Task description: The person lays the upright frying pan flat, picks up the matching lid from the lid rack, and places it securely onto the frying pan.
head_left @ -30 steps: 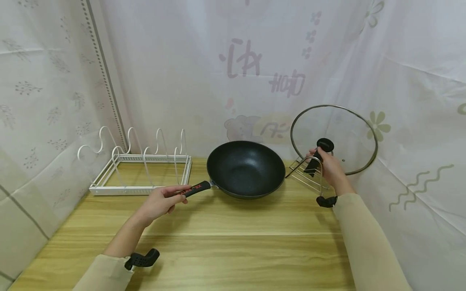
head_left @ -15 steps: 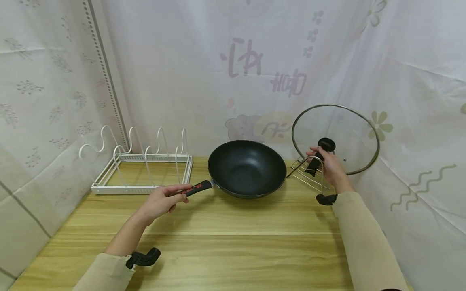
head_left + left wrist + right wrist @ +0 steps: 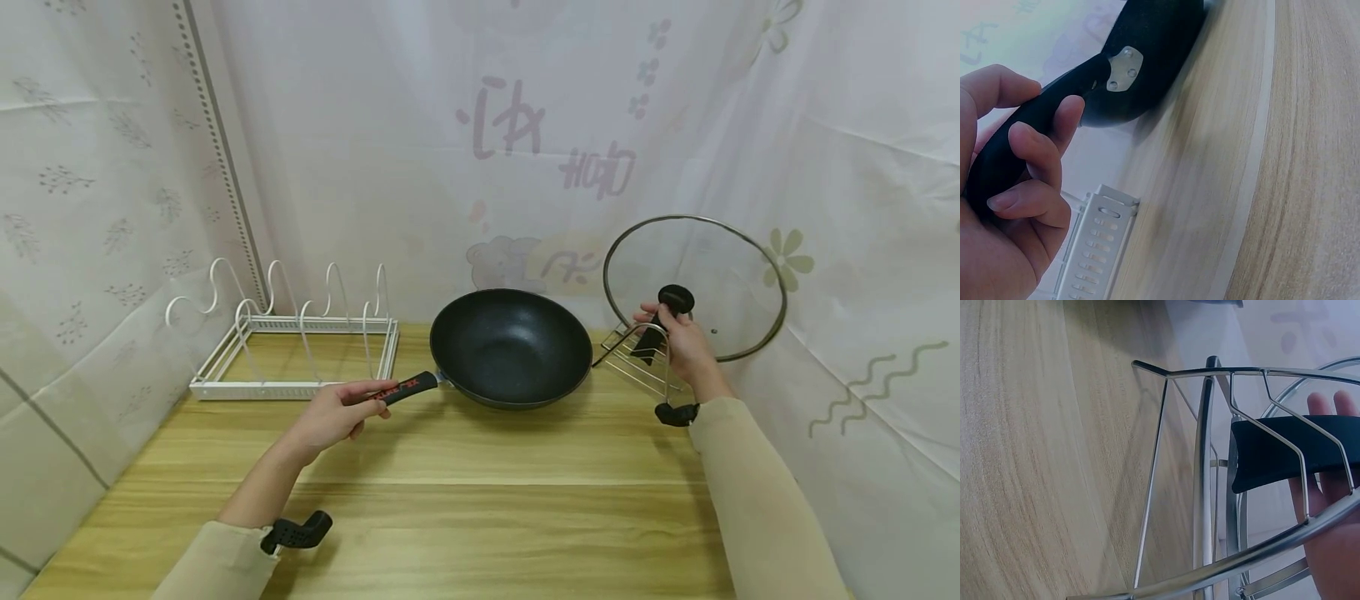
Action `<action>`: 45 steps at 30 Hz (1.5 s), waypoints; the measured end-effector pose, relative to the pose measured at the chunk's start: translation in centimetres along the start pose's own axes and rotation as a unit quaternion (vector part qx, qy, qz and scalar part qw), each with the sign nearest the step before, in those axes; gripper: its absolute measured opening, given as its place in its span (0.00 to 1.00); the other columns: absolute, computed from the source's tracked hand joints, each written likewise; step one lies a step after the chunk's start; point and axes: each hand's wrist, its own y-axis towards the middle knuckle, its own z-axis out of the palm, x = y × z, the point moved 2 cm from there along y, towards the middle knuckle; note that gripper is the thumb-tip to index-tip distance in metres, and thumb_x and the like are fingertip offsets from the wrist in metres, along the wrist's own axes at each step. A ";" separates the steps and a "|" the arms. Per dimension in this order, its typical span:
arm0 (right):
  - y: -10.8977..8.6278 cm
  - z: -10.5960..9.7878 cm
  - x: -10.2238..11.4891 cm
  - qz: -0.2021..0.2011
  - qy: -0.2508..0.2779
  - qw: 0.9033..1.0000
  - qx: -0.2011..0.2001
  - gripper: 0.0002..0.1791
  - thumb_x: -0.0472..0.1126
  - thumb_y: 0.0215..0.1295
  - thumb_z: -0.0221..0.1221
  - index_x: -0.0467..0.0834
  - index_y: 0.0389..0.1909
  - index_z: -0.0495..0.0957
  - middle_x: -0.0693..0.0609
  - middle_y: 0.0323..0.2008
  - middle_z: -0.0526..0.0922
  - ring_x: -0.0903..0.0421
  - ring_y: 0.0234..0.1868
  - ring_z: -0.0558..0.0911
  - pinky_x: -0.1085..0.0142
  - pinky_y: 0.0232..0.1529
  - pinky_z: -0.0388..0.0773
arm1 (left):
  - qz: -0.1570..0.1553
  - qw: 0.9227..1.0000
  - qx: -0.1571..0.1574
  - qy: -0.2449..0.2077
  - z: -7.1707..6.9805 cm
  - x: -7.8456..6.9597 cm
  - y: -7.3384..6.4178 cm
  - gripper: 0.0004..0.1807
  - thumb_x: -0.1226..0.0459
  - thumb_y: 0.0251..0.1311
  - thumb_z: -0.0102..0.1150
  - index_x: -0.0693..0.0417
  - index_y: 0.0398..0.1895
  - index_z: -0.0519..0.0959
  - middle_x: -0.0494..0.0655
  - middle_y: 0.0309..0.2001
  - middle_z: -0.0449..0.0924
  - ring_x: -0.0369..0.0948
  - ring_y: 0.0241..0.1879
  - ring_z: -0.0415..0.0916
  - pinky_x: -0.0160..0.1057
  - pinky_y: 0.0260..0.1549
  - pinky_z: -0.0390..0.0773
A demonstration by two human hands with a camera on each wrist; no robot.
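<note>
A black wok (image 3: 512, 348) sits at the middle back of the wooden table, its handle (image 3: 408, 387) pointing left. My left hand (image 3: 337, 417) grips that handle, fingers curled under it in the left wrist view. On the right, a glass lid (image 3: 720, 267) with a metal rim stands upright at a small metal wire rack (image 3: 637, 371). My right hand (image 3: 684, 342) holds the lid's black handle (image 3: 649, 340) behind the rack's front wires. In the right wrist view the black handle (image 3: 1291, 450) shows through the rack wires (image 3: 1241, 569), with fingertips above it.
A white pot rack (image 3: 262, 390) with curved dividers stands at the back left, just beyond my left hand. A patterned curtain (image 3: 360, 167) hangs behind and beside the table (image 3: 480, 517).
The whole scene shifts slightly to the right in the head view. Both hands keep their holds, and the wok, lid and racks stay in place relative to each other.
</note>
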 end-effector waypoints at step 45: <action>-1.6 0.4 2.6 -0.029 -0.001 1.000 -0.001 0.21 0.54 0.89 0.44 0.50 0.67 0.77 0.59 0.48 0.94 0.62 0.49 0.93 0.69 0.53 0.88 | 0.002 1.000 -0.006 0.004 0.0 0.2 0.2 0.26 0.61 0.77 0.64 0.54 0.75 0.80 0.56 0.45 0.91 0.35 0.22 0.66 0.32 0.21 0.65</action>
